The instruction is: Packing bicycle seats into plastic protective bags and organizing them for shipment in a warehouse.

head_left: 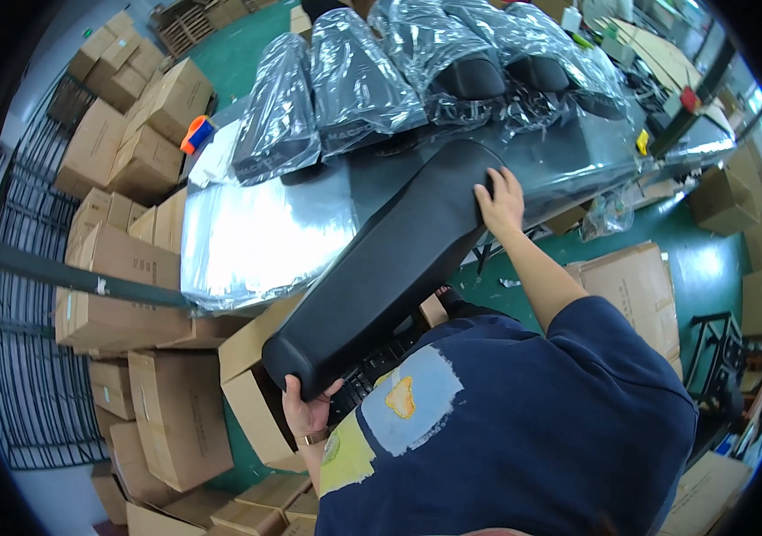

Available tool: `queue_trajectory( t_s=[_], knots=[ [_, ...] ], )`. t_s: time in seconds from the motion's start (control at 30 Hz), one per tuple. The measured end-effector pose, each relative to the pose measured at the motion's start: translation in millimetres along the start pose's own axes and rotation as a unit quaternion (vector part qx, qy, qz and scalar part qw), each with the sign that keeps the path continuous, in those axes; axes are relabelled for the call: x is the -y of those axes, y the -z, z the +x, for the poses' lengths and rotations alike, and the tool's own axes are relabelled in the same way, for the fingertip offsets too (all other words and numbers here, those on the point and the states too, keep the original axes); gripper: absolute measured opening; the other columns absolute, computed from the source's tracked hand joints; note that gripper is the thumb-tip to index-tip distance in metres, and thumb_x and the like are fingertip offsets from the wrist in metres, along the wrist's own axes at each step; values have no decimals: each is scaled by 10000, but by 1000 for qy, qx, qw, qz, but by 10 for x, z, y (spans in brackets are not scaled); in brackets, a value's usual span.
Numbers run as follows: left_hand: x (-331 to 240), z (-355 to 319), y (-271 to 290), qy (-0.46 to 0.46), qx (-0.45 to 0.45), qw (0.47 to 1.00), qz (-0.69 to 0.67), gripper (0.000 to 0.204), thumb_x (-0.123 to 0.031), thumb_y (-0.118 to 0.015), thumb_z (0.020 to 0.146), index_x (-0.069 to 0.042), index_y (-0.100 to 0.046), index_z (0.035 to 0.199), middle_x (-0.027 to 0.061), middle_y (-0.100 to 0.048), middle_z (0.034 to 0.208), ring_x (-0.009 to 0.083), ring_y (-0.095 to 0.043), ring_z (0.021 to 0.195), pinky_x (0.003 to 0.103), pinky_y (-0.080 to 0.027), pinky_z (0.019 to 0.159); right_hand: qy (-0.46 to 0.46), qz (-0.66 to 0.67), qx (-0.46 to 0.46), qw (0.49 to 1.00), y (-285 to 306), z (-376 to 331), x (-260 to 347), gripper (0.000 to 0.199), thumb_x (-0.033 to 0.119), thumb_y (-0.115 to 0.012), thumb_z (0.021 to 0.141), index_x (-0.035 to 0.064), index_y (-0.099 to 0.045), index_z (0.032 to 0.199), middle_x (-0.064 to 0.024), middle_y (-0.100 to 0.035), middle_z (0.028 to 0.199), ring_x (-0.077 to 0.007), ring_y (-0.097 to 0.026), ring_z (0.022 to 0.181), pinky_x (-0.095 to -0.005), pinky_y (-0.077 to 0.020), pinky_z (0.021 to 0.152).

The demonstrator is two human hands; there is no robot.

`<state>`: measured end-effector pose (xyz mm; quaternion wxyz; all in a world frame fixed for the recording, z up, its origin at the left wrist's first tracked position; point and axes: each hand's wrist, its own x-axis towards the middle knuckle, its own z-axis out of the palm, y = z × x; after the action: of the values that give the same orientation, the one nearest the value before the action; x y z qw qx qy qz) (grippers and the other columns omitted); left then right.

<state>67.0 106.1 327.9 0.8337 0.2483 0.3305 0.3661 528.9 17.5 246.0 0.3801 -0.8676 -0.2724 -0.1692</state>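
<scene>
A long black padded seat (390, 250), like a motorcycle seat, lies slantwise in front of me between both hands. My left hand (308, 411) grips its near, lower end, with the thumb on the edge and some fingers hidden below. At its far end, my right hand (502, 204) is curled over the right side, fingertips on the top. The far end reaches over the table edge; whether it rests there I cannot tell. Beneath the near end stands an open cardboard box (256, 420), and dark ribbed parts (372, 371) show under the seat.
Several similar seats in clear plastic (359, 76) lie along the back of the shiny table (265, 241). An orange-and-blue tape dispenser (196, 134) sits at the table's left edge. Stacked cartons (175, 415) crowd the left; a flat carton (636, 295) lies on the right.
</scene>
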Motion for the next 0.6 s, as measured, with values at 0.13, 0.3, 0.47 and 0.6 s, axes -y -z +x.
queue_trajectory(
  t_s=[0.13,0.3,0.47,0.6],
  knots=[
    [-188,-91,-156,-60,106,985,119,655,-253,-726,770,-19,-410,1294,125,-537,1214,281,-557,1073,446,-530,815,-230,159,96,955,130,-129,-288,769,467,-567,843,61,-240,1407,-230,-231,1427,-367,-288,1309,-444,-299,1041],
    [-722,-209,-823,-86,290,911,281,679,-4,-813,619,68,-484,1209,131,-573,1165,214,-532,1088,346,-392,943,-408,515,201,726,763,3,97,965,621,-551,793,60,-96,1434,-210,-183,1447,-413,-265,1301,-604,-329,953],
    [-1127,134,-1313,-111,574,630,511,434,-68,-628,712,29,-591,1133,287,-478,1264,416,-455,1195,438,-335,997,-462,704,124,525,1192,-212,237,890,710,-522,749,92,-330,1360,-143,-407,1349,-368,-439,1180,-589,-309,983],
    [-1226,-42,-1652,-142,540,502,661,511,52,-642,624,-158,-666,1090,109,-535,1277,371,-457,1204,412,-387,965,-488,724,89,480,1331,-359,202,763,721,-547,717,121,-544,1189,-75,-566,1194,-273,-502,1127,-560,-329,979]
  ],
)
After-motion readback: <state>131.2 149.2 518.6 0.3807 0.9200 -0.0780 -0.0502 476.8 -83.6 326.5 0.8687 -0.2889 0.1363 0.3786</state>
